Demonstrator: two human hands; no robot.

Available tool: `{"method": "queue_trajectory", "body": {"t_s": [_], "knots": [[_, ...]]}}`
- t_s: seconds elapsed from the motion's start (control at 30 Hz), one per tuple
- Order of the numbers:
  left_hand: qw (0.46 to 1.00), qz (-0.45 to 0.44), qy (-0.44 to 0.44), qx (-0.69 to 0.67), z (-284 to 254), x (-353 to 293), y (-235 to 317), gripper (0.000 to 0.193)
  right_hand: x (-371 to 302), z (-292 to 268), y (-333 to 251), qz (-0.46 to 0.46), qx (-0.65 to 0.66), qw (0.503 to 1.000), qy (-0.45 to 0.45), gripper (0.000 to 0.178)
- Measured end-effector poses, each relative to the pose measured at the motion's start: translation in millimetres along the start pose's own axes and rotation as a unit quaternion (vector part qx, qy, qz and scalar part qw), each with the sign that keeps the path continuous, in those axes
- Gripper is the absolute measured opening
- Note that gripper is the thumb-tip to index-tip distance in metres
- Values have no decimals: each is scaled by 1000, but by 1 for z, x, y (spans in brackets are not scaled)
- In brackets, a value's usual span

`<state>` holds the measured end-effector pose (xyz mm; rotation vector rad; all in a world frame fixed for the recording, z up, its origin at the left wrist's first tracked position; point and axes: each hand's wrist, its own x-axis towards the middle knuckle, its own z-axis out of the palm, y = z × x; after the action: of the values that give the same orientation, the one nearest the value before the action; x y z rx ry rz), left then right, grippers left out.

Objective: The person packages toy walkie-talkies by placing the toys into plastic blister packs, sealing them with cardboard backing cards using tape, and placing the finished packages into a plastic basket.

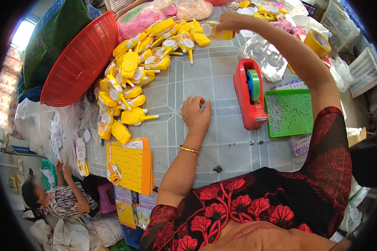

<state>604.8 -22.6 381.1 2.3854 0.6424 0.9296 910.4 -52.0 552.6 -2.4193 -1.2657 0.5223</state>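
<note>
My right hand [229,21] is stretched to the far side of the table, its fingers closed on a yellow and white toy walkie-talkie [209,30]. Beside it spreads a long heap of similar toy walkie-talkies [130,65], yellow with white antennas, curving down the table's left side. My left hand [196,113] rests on the grey tabletop [171,88], fingers loosely bent and thumb apart, with nothing in it. To its right stands a red tape dispenser [248,94] with a green-rimmed roll.
Right of the dispenser lies a green tray [289,113] of small metal pieces. A stack of yellow cards [130,165] sits at the left edge, below a large red basket [81,62]. Clear plastic [264,54] and a tape roll [317,43] lie far right. Another person [65,196] works at lower left.
</note>
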Motion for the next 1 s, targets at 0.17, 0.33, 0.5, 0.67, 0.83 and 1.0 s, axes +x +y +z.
{"method": "queue_trajectory", "body": {"t_s": [0.17,0.33,0.5,0.67,0.83,1.0], "knots": [[1000,1,0,-14,5,2,2,15,-11,43,2,52,-194,977,68,41],[1000,1,-9,-29,15,3,7,14,4,53,43,-172,-165,971,-14,53],[1000,-4,9,-14,4,2,-13,16,-13,26,10,-9,-50,988,145,52],[999,-37,0,-3,0,1,-23,16,-55,11,64,112,-213,963,-120,37],[1000,-15,-6,-14,8,1,-9,17,-139,29,119,-34,-121,991,-56,40],[1000,-15,-10,-24,9,1,-4,17,-164,49,117,-49,-105,993,-4,36]]}}
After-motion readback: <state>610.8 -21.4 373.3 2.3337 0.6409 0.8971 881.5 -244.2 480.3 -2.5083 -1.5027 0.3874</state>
